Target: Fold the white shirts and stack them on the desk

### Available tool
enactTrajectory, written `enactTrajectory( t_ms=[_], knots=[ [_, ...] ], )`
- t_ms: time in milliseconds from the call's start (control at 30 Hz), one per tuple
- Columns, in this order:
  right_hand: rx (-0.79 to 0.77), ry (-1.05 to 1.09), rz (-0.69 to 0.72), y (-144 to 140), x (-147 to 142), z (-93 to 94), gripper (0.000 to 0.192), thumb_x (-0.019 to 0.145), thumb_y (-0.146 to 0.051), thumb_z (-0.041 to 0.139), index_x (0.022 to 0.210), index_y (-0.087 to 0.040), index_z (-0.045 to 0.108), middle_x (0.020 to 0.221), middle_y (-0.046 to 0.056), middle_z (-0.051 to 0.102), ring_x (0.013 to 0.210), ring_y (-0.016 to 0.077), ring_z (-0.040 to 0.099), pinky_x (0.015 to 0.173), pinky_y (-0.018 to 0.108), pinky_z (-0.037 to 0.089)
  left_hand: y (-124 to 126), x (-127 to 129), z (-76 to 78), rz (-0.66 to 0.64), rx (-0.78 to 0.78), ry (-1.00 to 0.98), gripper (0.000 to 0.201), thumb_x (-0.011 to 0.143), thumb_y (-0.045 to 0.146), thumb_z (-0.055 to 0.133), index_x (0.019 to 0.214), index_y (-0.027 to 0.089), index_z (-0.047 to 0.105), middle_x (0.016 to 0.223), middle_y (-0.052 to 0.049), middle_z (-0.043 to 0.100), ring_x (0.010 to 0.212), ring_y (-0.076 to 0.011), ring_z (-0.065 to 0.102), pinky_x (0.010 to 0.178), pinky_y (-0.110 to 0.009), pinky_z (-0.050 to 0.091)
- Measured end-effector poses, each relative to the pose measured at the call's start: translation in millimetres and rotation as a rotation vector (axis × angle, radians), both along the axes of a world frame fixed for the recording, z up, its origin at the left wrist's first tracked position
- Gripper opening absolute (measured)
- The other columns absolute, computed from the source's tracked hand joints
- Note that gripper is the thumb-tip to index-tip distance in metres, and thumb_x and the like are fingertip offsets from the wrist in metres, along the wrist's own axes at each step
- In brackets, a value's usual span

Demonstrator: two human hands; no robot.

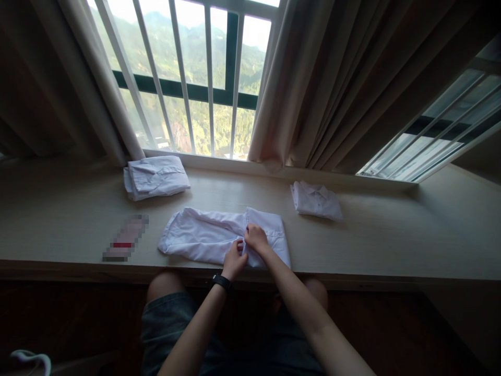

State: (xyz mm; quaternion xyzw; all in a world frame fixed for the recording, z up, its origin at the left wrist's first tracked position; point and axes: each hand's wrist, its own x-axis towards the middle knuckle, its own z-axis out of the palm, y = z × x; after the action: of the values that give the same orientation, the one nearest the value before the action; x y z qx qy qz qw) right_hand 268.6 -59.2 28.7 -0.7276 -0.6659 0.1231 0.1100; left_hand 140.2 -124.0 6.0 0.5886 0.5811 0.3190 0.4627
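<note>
Two hands meet on a white shirt (203, 237) lying at the near edge of the tabletop (391, 235). It is partly folded, wrinkled, its long part stretching left. The left hand (234, 261), a dark band at its wrist, pinches the cloth; the right hand (256, 237) grips a fold just beside it. One folded shirt (156, 177) lies far left, another (316, 201) far right.

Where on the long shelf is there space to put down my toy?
The biggest bare patch of the ledge lies right of the small folded shirt. Another lies at the far left, beyond the blurred flat object and the folded shirt by the window. The middle is crowded: both hands work on the spread white shirt.
</note>
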Motion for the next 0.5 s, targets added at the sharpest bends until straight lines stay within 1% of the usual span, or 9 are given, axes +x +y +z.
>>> enactTrajectory(
  t_ms=[67,133,233,267,333,400,433,500],
  knots=[
    [0.033,0.007,-0.002,0,1,5.0,0.025,0.092,-0.017,0.048,0.106,-0.015,0.068,0.105,0.013,0.071,0.099,0.0213,0.066,0.085,0.026,0.044,-2,1,5.3,-0.002,0.021,-0.006,0.054,0.078,0.014,0.06,0.131,0.018,0.054,0.111,-0.009,0.071,0.079,-0.0161,0.068,0.079,-0.03,0.053],
    [0.11,0.025,0.002,-2,2,10.7,0.025,0.093,-0.017,0.047,0.107,-0.015,0.067,0.107,0.011,0.07,0.1,0.0198,0.065,0.087,0.025,0.043,-4,1,9.2,-0.012,0.061,-0.013,0.055,0.079,0.015,0.059,0.133,0.021,0.055,0.112,-0.008,0.071,0.071,-0.0136,0.066,0.076,-0.03,0.053],
    [0.2,0.054,0.054,-6,2,14.8,0.025,0.093,-0.018,0.047,0.11,-0.017,0.066,0.11,0.01,0.069,0.1,0.0187,0.064,0.087,0.024,0.043,-6,-2,8.6,-0.035,0.127,-0.016,0.05,0.08,0.015,0.056,0.129,0.023,0.06,0.11,-0.006,0.072,0.072,-0.0133,0.066,0.078,-0.029,0.053],
    [0.189,0.058,0.086,-8,1,14.2,0.025,0.093,-0.019,0.048,0.11,-0.017,0.066,0.11,0.01,0.069,0.099,0.0185,0.064,0.086,0.024,0.043,-6,-4,6.7,-0.042,0.14,-0.003,0.047,0.08,0.014,0.056,0.126,0.023,0.063,0.108,-0.006,0.073,0.075,-0.0143,0.067,0.079,-0.03,0.053],
    [0.118,0.07,0.176,-11,0,10.1,0.024,0.093,-0.02,0.049,0.106,-0.018,0.068,0.108,0.009,0.07,0.098,0.0184,0.064,0.085,0.025,0.044,-6,-9,1.2,-0.049,0.141,0.032,0.043,0.078,0.011,0.055,0.119,0.02,0.066,0.107,-0.007,0.073,0.083,-0.0174,0.068,0.084,-0.032,0.053],
    [0.09,0.094,0.233,-14,0,3.4,0.024,0.094,-0.022,0.048,0.105,-0.018,0.07,0.107,0.009,0.07,0.098,0.0184,0.064,0.089,0.026,0.045,-6,-14,-4.1,-0.041,0.117,0.05,0.042,0.076,0.007,0.056,0.115,0.017,0.067,0.106,-0.009,0.073,0.09,-0.0195,0.069,0.086,-0.033,0.053],
    [0.122,0.103,0.231,-15,0,-0.5,0.027,0.095,-0.023,0.047,0.109,-0.018,0.069,0.11,0.009,0.07,0.102,0.0189,0.063,0.093,0.027,0.044,-6,-16,-5.9,-0.032,0.105,0.048,0.043,0.075,0.006,0.056,0.115,0.017,0.066,0.106,-0.009,0.073,0.09,-0.0197,0.069,0.085,-0.033,0.053],
    [0.238,0.094,0.169,-17,2,-8.8,0.035,0.097,-0.028,0.044,0.124,-0.016,0.065,0.125,0.011,0.066,0.119,0.0215,0.057,0.105,0.032,0.039,-8,-18,-6.6,-0.014,0.091,0.03,0.042,0.075,0.007,0.057,0.115,0.016,0.065,0.104,-0.009,0.073,0.086,-0.0184,0.069,0.082,-0.032,0.054]
  ],
)
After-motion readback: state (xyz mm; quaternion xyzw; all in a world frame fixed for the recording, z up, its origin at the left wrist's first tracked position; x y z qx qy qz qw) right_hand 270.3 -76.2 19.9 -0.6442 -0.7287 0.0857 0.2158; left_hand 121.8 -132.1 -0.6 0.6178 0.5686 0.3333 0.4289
